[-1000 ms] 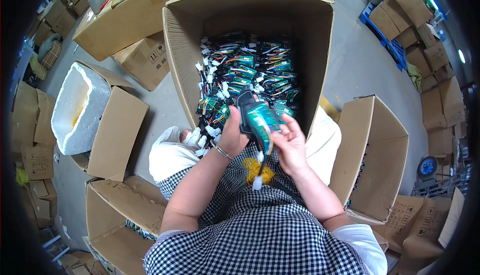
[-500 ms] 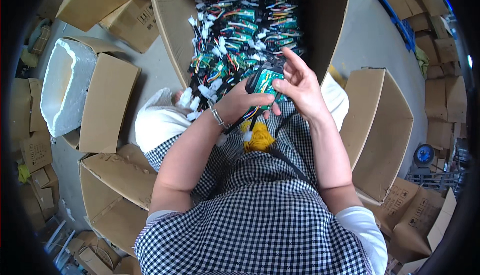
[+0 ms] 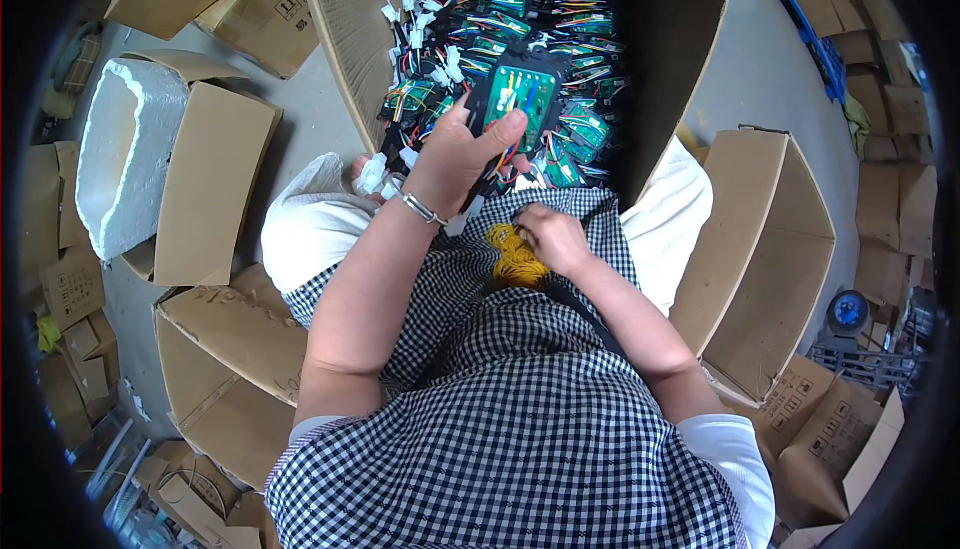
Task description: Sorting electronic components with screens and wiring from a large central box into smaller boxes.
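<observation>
My left hand (image 3: 456, 157) is closed round a green circuit board in a black housing (image 3: 520, 97), with the thumb across its lower edge. Coloured wires and a white connector (image 3: 462, 219) hang from it below the hand. In my lap, on the checked apron (image 3: 500, 399), lies a bundle of thin yellow bands (image 3: 518, 261). My right hand (image 3: 556, 239) has its fingers curled and pinched at the upper right edge of that bundle. What exactly the fingertips grip is partly hidden. Beyond the left hand, several similar wired boards (image 3: 585, 127) lie in rows.
A big open carton (image 3: 345, 39) holds the boards between my knees. Open cartons stand at the right (image 3: 745, 239) and lower left (image 3: 235, 349). A white foam box (image 3: 150, 164) in a carton is at the left. A blue pallet (image 3: 815, 39) lies far right.
My right hand has left the board and come down to the yellow bundle in my lap. My left hand has raised the board slightly, farther over the carton.
</observation>
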Action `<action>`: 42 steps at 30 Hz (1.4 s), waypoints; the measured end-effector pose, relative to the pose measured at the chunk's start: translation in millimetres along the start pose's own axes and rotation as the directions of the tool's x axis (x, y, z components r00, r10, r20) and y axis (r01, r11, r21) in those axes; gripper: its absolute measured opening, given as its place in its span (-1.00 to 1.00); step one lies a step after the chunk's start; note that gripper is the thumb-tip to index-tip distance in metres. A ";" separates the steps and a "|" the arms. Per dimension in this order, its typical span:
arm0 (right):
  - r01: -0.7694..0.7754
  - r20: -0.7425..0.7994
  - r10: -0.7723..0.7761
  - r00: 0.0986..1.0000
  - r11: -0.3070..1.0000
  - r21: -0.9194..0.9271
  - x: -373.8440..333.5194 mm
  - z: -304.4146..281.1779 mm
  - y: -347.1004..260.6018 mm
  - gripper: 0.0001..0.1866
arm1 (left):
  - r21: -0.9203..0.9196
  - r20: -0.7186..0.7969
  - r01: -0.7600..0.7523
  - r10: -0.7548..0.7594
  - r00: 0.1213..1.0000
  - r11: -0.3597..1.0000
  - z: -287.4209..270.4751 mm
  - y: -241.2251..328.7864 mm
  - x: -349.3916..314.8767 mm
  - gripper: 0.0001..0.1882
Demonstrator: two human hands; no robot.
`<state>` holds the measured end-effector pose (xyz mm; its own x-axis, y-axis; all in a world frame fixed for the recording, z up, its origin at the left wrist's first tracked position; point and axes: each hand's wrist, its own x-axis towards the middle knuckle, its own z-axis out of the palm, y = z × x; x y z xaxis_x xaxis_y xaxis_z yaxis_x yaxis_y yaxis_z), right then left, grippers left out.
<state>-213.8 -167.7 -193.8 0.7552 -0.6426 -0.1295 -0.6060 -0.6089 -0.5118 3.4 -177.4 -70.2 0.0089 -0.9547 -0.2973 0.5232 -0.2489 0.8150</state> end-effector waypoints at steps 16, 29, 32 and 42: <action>-0.056 0.010 0.387 0.922 0.106 0.993 3.6 -80.9 -1.5 -0.89 | 0.201 0.141 0.180 -0.211 0.967 0.963 4.3 -18.3 -4.1 -0.57; 0.287 -0.149 0.338 0.929 -0.405 0.868 19.7 -108.1 -20.4 -0.86 | -0.092 0.223 0.169 -0.145 0.964 0.981 2.0 -21.0 2.5 -0.65; 0.297 -0.205 0.404 0.892 -0.179 0.938 21.2 -105.2 -14.0 -0.86 | -0.101 0.265 0.204 -0.171 0.949 0.974 4.8 -20.1 0.8 -0.65; 0.175 -0.142 0.466 0.873 -0.027 0.984 11.6 -96.1 -9.7 -0.87 | -0.134 0.356 0.251 -0.190 0.915 0.959 6.7 -23.4 3.3 -0.68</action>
<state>-223.2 -214.0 -108.6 0.3411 -0.9112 -0.2310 0.3942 0.3617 -0.8448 -14.6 -175.8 -86.9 -0.3949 -0.8842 -0.2495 0.6182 -0.4567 0.6397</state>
